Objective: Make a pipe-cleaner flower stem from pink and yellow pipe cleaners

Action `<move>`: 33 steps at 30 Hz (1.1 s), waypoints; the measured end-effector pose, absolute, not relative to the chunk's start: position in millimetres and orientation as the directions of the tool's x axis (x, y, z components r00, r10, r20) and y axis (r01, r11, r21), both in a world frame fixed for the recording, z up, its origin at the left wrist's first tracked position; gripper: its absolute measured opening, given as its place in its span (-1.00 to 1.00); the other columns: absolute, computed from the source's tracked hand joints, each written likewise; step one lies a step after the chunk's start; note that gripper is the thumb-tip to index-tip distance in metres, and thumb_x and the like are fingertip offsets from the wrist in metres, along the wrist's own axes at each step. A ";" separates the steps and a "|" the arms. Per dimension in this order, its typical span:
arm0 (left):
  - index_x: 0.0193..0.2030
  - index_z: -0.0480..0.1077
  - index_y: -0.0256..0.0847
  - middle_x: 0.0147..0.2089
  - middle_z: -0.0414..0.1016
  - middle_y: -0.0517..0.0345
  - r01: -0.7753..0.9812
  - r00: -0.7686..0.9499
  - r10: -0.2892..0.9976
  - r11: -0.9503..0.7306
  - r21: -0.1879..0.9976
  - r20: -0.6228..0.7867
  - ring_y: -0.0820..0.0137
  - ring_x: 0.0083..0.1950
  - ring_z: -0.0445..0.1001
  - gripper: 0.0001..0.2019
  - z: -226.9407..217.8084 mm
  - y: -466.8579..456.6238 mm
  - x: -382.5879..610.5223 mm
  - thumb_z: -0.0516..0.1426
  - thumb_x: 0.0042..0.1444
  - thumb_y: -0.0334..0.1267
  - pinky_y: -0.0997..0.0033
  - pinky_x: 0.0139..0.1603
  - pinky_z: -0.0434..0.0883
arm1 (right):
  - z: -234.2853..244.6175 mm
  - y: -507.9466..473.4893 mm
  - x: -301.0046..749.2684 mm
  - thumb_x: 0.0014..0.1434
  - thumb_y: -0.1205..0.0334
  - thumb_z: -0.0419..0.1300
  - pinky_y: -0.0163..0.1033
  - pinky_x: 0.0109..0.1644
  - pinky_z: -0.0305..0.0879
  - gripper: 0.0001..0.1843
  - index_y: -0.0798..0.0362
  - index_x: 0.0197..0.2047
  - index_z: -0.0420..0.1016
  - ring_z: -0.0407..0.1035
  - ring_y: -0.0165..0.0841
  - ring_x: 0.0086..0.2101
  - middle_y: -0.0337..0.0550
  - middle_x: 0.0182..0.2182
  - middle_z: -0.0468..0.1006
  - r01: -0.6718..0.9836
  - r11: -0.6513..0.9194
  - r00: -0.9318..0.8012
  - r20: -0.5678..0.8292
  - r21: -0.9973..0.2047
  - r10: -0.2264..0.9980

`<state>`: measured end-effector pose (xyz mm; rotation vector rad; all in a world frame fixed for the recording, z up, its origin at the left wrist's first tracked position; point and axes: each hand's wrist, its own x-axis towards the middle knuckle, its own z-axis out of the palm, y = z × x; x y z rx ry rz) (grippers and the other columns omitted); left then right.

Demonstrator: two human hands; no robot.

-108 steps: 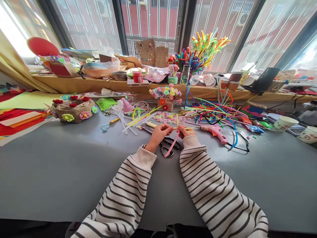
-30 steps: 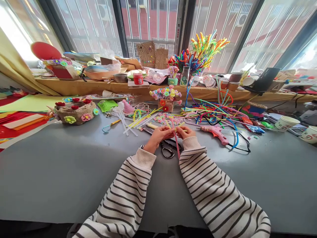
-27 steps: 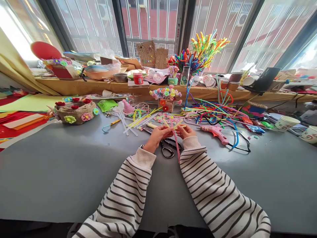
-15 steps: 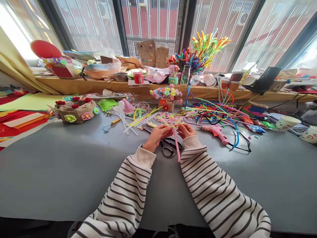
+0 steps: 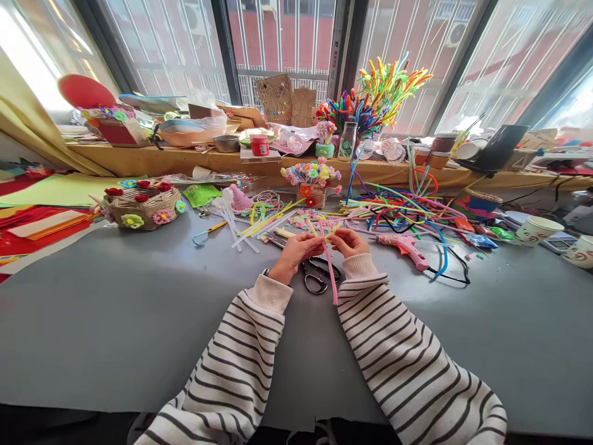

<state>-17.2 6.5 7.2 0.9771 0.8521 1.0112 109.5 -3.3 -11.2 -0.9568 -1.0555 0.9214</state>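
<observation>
Pink and yellow pipe cleaners (image 5: 332,275) cross between my two hands, with a pink length hanging down toward the table. My left hand (image 5: 296,254) pinches them near the crossing, fingers pressed together. On the other side my right hand (image 5: 351,244) is closed in a pinch on a yellow pipe cleaner. Just beneath the hands lie black-handled scissors (image 5: 315,284), their blades partly hidden by my left hand. The fingertips cover the exact spot where the strands meet.
A pink glue gun (image 5: 412,250) lies to the right, near a heap of coloured pipe cleaners (image 5: 398,207). A woven basket with flowers (image 5: 148,213) stands left. Clear glue sticks (image 5: 241,232) and a small flower basket (image 5: 311,193) are behind the hands. Paper cups (image 5: 537,230) stand far right.
My right hand has shifted very slightly, its fingers turning around the yellow pipe cleaner. My left hand stays in place, and the hanging pink end has barely moved.
</observation>
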 end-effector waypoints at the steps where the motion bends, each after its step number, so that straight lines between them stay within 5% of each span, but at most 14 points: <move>1: -0.52 0.30 -0.35 -0.55 0.40 0.17 -0.292 0.306 0.945 0.211 0.933 -0.118 0.55 -0.49 0.38 -0.83 7.0 6.6 -17.6 0.19 -0.29 -0.33 0.52 -0.34 0.35 | -11.5 -3.7 109.4 -0.26 0.19 0.20 -0.35 -0.50 0.28 -0.74 0.09 -0.43 0.30 0.32 -0.46 -0.54 -0.26 -0.57 0.43 -0.108 0.321 0.236 0.289 -0.941 0.928; 12: -0.49 0.34 -0.35 -0.51 0.42 0.15 -0.319 0.308 0.947 0.193 0.928 -0.091 0.51 -0.45 0.40 -0.84 5.2 6.8 -17.1 0.18 -0.28 -0.33 0.48 -0.29 0.35 | -12.2 -11.9 107.9 -0.11 0.18 0.08 -0.31 -0.45 0.29 -0.82 0.11 -0.43 0.34 0.32 -0.43 -0.57 -0.22 -0.60 0.41 0.239 0.395 0.264 0.451 -0.887 0.853; 19: -0.49 0.35 -0.34 -0.50 0.43 0.13 -0.314 0.294 0.951 0.189 0.930 -0.094 0.50 -0.43 0.41 -0.86 3.5 6.9 -18.5 0.17 -0.27 -0.34 0.46 -0.28 0.35 | -7.9 -16.8 110.3 -0.06 0.27 0.02 -0.37 -0.45 0.25 -0.84 0.09 -0.44 0.40 0.29 -0.47 -0.57 -0.20 -0.54 0.44 0.562 0.462 0.098 0.610 -0.686 0.787; 27: -0.49 0.33 -0.33 -0.48 0.42 0.14 -0.343 0.293 0.951 0.205 0.917 -0.103 0.49 -0.41 0.41 -0.90 5.2 5.4 -18.2 0.13 -0.22 -0.35 0.47 -0.30 0.35 | -12.0 -14.9 111.6 -0.04 0.32 -0.01 -0.37 -0.45 0.20 -0.83 0.08 -0.42 0.40 0.24 -0.46 -0.55 -0.19 -0.52 0.42 0.707 0.500 -0.018 0.694 -0.499 0.719; 33: -0.48 0.32 -0.33 -0.50 0.41 0.17 -0.321 0.308 0.946 0.209 0.924 -0.107 0.53 -0.45 0.39 -0.85 6.9 4.8 -17.9 0.15 -0.23 -0.30 0.48 -0.29 0.34 | -10.9 -16.5 109.9 -0.02 0.32 -0.04 -0.37 -0.47 0.19 -0.80 0.06 -0.41 0.40 0.22 -0.48 -0.57 -0.20 -0.51 0.41 0.710 0.499 -0.037 0.682 -0.497 0.730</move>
